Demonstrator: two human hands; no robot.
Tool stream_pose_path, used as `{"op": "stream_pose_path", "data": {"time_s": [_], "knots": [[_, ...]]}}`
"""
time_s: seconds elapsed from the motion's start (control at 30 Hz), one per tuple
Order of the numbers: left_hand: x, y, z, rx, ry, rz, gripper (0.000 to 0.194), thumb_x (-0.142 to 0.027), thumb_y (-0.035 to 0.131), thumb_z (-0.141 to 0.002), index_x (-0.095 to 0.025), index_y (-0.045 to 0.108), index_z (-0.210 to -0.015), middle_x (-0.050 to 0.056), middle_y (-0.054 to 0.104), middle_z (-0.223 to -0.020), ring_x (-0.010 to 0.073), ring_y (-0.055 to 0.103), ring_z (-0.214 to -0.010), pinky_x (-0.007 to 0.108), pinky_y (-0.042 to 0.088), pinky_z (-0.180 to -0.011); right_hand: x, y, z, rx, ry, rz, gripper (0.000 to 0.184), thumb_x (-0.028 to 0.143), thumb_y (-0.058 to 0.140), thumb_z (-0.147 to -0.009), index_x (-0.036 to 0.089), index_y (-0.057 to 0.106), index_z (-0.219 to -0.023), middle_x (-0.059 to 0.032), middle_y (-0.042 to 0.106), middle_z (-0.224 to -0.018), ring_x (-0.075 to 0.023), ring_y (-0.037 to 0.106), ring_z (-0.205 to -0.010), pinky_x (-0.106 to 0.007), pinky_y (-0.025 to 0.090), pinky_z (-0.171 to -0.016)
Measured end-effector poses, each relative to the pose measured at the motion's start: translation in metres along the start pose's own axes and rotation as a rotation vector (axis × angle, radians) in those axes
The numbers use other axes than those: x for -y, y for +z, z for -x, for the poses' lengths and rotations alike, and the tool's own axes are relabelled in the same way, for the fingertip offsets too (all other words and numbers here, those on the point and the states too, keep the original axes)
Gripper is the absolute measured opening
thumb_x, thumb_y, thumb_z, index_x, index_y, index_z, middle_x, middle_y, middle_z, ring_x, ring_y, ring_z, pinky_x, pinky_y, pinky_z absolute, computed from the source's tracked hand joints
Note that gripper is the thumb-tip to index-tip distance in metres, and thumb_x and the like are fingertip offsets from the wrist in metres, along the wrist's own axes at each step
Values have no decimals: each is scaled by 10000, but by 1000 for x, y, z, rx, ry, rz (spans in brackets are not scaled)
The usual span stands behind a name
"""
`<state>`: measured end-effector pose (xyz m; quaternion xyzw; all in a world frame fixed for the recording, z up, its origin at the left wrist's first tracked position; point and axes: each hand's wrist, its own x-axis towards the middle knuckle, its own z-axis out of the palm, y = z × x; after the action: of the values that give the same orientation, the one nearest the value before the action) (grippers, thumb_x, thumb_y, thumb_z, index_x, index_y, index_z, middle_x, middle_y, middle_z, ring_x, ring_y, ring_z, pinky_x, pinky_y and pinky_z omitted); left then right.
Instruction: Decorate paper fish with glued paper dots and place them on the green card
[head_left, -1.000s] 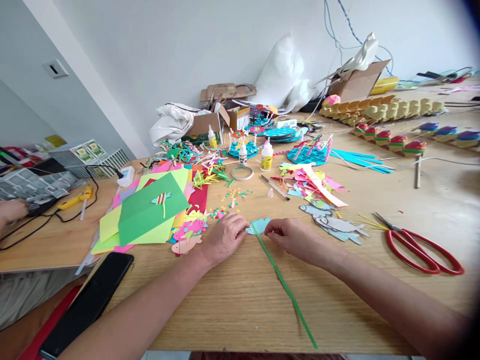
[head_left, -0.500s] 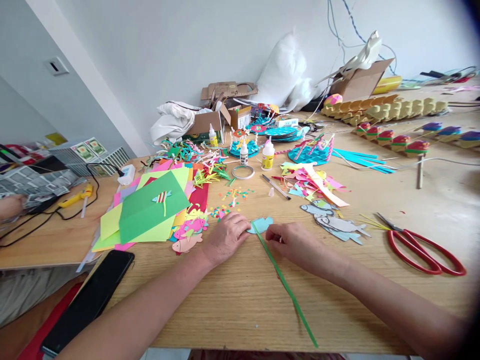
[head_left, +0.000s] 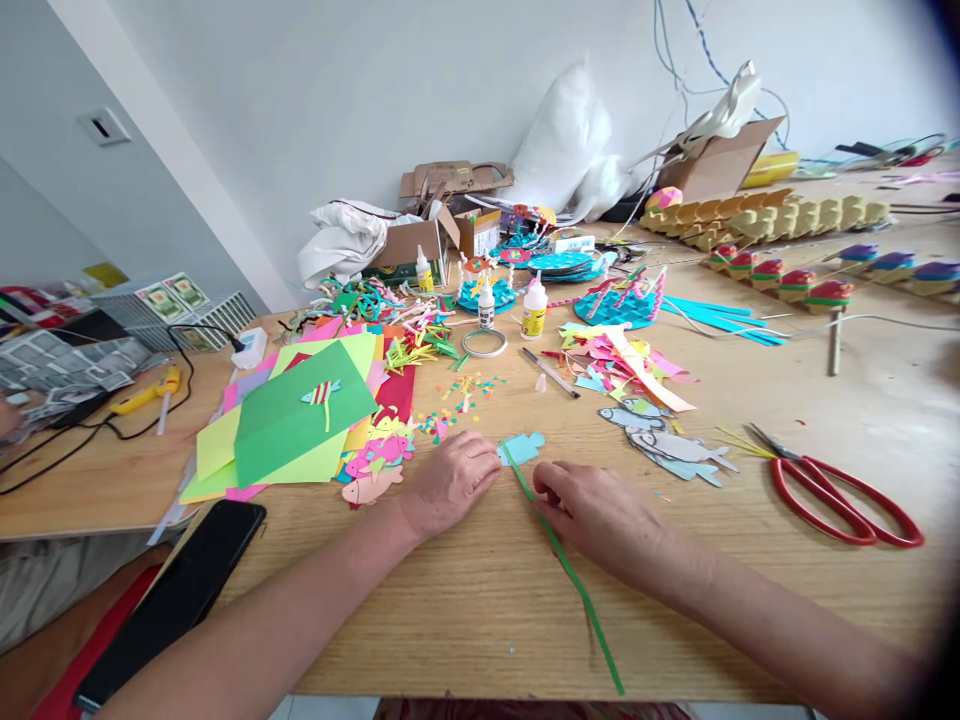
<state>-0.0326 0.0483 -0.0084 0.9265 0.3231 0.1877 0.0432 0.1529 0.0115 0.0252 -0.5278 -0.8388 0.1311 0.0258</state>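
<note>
My right hand [head_left: 604, 510] pinches the green strip [head_left: 576, 578], best kept straight across the blue paper fish [head_left: 526, 447]; whether my left hand [head_left: 452, 482] grips, I can't tell.

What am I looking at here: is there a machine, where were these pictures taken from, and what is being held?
There is no machine: these are a person's bare hands, seen by one camera worn on the head, looking forward and down. Every picture is that same view.

The left hand is at one end of a light-blue paper fish. A narrow green strip lies across the fish. The right hand's fingers are at the strip; whether they pinch it is unclear.

On the wooden table are coloured sheets and a dark phone at the left, glue bottles further back, and grey-blue paper fish and red-handled scissors at the right.
</note>
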Motion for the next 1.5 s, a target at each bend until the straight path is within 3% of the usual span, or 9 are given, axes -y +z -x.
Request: {"op": "stream_pose_path", "data": {"time_s": [0.23, 0.57, 0.93, 1.2, 1.37, 1.5], "knots": [[0, 2, 0, 1, -1, -12, 180, -189, 368, -855, -162, 545, -875, 38, 579, -862, 157, 476, -881, 314, 395, -799, 14, 5, 3, -9, 33, 100, 108, 168, 405, -742, 180, 481, -818, -54, 601, -819, -179, 575, -738, -249, 299, -540], [1, 4, 1, -15, -3, -1, 173, -173, 362, -854, -155, 534, -861, 36, 574, -865, 153, 484, -869, 292, 406, -789, 21, 4, 0, 72, 100, 157, 213, 56, 348, -741, 170, 493, -847, -80, 608, -820, -190, 588, -712, -250, 279, -508], [-2, 0, 0, 16, -27, -21, 175, -169, 358, -857, -161, 533, -860, 27, 556, -837, 146, 486, -831, 270, 403, -765, 13, 1, 7, 31, 102, 109, 125, 207, 398, -751, 183, 519, -773, -52, 609, -789, -187, 588, -692, -259, 279, -510], [-3, 0, 0, 22, -19, -52, 175, -174, 363, -856, -159, 537, -841, 24, 556, -831, 146, 481, -822, 263, 402, -748, 12, 4, 2, 83, 141, 145, 158, 170, 381, -765, 177, 538, -788, -67, 616, -787, -190, 586, -686, -255, 286, -515], [-3, -1, 0, 34, -15, -58, 174, -173, 360, -858, -158, 533, -852, 24, 552, -842, 144, 479, -831, 260, 400, -754, 8, 5, -2, 34, 145, 29, 151, 141, 373, -734, 181, 517, -715, -54, 609, -748, -160, 555, -651, -250, 274, -524], [-2, -1, 1, 37, -11, -44, 170, -170, 361, -856, -158, 530, -857, 24, 550, -841, 144, 480, -837, 258, 398, -757, 1, 5, -7, -75, 125, -231, 110, 102, 399, -667, 179, 476, -662, -5, 547, -620, -118, 484, -578, -231, 276, -511]]}}
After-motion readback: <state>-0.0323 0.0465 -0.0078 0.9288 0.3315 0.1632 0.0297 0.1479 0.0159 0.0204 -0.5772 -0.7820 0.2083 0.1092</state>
